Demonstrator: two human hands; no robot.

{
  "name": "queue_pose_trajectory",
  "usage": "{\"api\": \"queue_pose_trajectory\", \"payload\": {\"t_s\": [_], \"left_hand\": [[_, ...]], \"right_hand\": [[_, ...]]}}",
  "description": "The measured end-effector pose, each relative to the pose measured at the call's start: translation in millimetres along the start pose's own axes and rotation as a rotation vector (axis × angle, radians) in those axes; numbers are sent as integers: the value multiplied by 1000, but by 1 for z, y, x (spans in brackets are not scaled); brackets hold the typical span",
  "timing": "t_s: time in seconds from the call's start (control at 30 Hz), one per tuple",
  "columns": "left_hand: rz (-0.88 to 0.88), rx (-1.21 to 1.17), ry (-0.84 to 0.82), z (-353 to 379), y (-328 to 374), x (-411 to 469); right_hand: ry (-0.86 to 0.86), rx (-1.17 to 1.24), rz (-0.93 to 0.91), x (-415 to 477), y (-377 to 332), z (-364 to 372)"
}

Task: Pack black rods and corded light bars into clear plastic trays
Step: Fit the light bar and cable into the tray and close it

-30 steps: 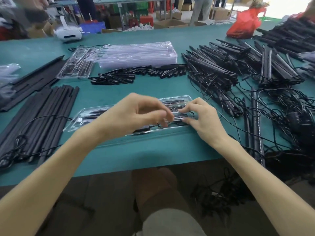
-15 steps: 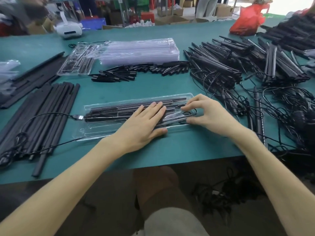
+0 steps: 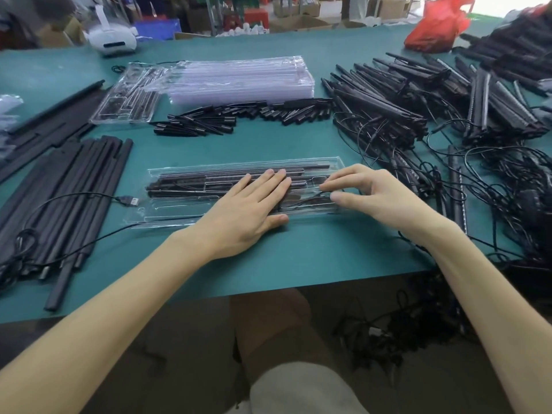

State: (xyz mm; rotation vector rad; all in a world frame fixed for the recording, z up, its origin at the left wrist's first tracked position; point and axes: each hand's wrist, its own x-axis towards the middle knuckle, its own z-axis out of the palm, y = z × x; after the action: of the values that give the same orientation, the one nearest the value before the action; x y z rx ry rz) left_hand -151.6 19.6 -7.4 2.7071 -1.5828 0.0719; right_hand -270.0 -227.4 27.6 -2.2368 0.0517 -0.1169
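While the left hand (image 3: pixel 248 210) lies flat, its straight fingers pressing on the black rods (image 3: pixel 191 183) in the clear tray (image 3: pixel 179 212), the right hand (image 3: pixel 382 198) bends its fingers over the tray's right end. Its thumb and fingertips are at a black cord (image 3: pixel 310 198), though I cannot tell whether they pinch it or only press. The tray sits near the front edge of the green bench (image 3: pixel 298 252), between long black bars (image 3: pixel 74 189) on the left and a tangled heap of corded light bars (image 3: pixel 382 115) on the right, with a stack of empty trays (image 3: pixel 239 79) behind.
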Motion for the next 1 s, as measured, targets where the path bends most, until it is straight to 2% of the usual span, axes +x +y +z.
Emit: {"api": "queue_pose_trajectory", "payload": {"t_s": [0.13, 0.3, 0.63, 0.7, 0.83, 1.0], "left_hand": [[5, -7, 16, 2, -1, 0], [-1, -12, 46, 2, 1, -1], [-24, 6, 125, 4, 9, -6], [-19, 8, 145, 3, 9, -8], [-40, 42, 203, 2, 8, -10], [-70, 15, 248, 2, 9, -10]], "right_hand": [[156, 16, -1, 2, 6, 9], [312, 101, 160, 5, 14, 13], [166, -229, 372, 30, 1, -2], [136, -163, 402, 34, -2, -4], [138, 195, 404, 30, -2, -2], [169, 350, 337, 28, 2, 2]]}}
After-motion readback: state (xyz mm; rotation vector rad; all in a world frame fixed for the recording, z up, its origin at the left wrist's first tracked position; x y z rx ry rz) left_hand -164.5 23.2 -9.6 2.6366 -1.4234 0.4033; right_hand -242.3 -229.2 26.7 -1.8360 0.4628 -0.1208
